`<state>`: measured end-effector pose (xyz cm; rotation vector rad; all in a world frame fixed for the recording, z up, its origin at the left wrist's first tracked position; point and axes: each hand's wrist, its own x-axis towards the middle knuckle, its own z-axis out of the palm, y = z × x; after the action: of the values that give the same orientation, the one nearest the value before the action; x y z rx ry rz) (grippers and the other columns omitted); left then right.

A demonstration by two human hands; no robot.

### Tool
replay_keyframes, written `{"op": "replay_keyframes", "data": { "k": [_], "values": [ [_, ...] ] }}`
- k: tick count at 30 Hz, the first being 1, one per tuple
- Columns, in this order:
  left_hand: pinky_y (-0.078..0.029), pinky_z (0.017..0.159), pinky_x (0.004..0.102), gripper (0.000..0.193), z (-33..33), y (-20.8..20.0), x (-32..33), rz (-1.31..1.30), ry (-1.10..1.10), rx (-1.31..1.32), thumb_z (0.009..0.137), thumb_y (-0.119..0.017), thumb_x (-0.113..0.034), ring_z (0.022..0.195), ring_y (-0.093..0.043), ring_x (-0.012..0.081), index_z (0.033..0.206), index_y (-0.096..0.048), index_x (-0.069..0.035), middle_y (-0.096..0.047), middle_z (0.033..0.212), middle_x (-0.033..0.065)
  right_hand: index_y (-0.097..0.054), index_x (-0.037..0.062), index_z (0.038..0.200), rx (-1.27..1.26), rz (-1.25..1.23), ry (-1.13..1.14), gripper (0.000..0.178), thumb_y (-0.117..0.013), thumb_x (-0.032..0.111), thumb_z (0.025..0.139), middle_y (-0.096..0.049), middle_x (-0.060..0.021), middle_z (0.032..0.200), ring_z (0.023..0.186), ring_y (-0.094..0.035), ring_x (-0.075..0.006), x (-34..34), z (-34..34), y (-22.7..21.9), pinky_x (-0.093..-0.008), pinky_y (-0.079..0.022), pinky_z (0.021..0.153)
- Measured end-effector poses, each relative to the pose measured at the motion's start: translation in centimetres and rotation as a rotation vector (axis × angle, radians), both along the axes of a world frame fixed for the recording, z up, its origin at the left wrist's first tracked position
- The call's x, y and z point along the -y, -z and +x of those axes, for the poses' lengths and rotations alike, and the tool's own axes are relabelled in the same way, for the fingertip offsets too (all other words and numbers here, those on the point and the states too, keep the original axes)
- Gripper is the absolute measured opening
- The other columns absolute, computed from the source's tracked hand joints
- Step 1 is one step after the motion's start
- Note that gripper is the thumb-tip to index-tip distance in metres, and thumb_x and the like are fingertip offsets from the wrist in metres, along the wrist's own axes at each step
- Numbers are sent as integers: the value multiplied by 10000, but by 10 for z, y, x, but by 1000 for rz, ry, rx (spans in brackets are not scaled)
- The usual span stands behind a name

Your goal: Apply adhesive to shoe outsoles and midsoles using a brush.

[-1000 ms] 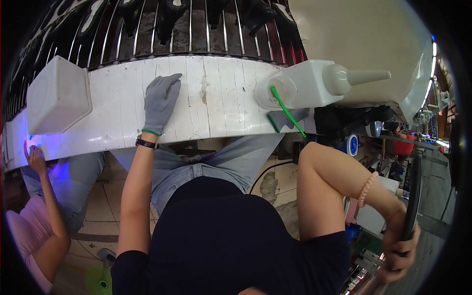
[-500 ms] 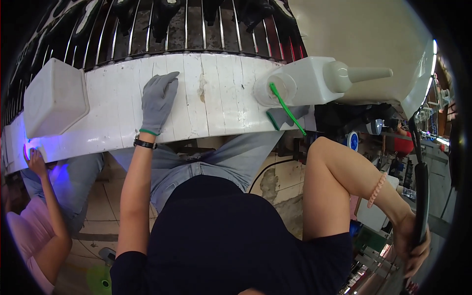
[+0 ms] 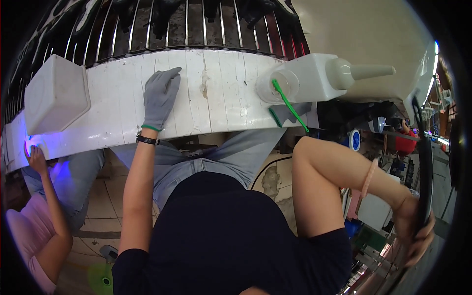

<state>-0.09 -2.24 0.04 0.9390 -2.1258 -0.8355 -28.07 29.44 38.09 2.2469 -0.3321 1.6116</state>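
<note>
Half a second on, the right elbow (image 3: 302, 147) sits further inward and the peach bracelet (image 3: 369, 178) has shifted with it, while the gloved left hand (image 3: 161, 101) keeps its place. That hand rests palm down on the white bench (image 3: 226, 98), fingers loosely extended; nothing shows in it, though its underside is hidden. Toward the right edge of view, the bare right hand (image 3: 415, 228) seems to curl its fingers around a black strap (image 3: 426, 172); blur leaves the firmness of that hold unclear. The step in hand looks like handling this strap, the left hand merely resting; guiding it calls for a secure grip and room for the bent elbow. Right of the gloved hand, a green brush (image 3: 289, 105) leans out of a clear cup (image 3: 265, 91), beside a white nozzle bottle (image 3: 322, 76) and across a loose grey glove (image 3: 286, 115); its handle would obstruct a low reach there. At the left, a white tub (image 3: 54, 93) stands between the gloved hand and a co-worker's hand (image 3: 36, 160). Beyond the bench, black shoes (image 3: 164, 17) lie along metal rods (image 3: 205, 24).
</note>
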Motion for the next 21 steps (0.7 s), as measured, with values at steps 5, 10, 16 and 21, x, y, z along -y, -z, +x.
{"op": "replay_keyframes", "data": {
  "k": [5, 10, 16, 21],
  "values": [
    [-432, 962, 396, 231, -3, -2, 0, -46, 6, -8, 904, -579, -193, 953, -609, 309, 1084, -681, -90, -686, 974, 114, -705, 178, 942, -153, 185, -252, 185, -522, 160, 930, -670, 138, 937, 800, -579, -14, 25, 22, 26, -189, -453, 659],
    [-429, 965, 395, 227, 1, -1, -6, -1, 14, -22, 897, -590, -186, 955, -612, 299, 1083, -683, -96, -691, 962, 96, -691, 165, 890, 275, 94, -217, 168, -539, 95, 899, -680, 124, 906, 785, -581, -25, 18, 3, 20, -206, -458, 632],
    [-428, 959, 393, 224, -3, 0, 2, -42, -2, -18, 895, -596, -193, 973, -605, 295, 1079, -683, -98, -691, 963, 84, -718, 176, 941, -11, 203, -343, 200, -535, 101, 912, -684, 114, 930, 758, -591, -42, 51, 26, 51, -216, -477, 635],
    [-424, 967, 388, 226, -2, 0, 1, -59, -7, -11, 900, -586, -188, 970, -601, 301, 1084, -675, -92, -683, 992, 92, -729, 175, 1010, 174, 165, -521, 210, -538, 133, 933, -680, 79, 915, 742, -582, -57, 44, 24, 48, -210, -470, 625]
  ]
}}
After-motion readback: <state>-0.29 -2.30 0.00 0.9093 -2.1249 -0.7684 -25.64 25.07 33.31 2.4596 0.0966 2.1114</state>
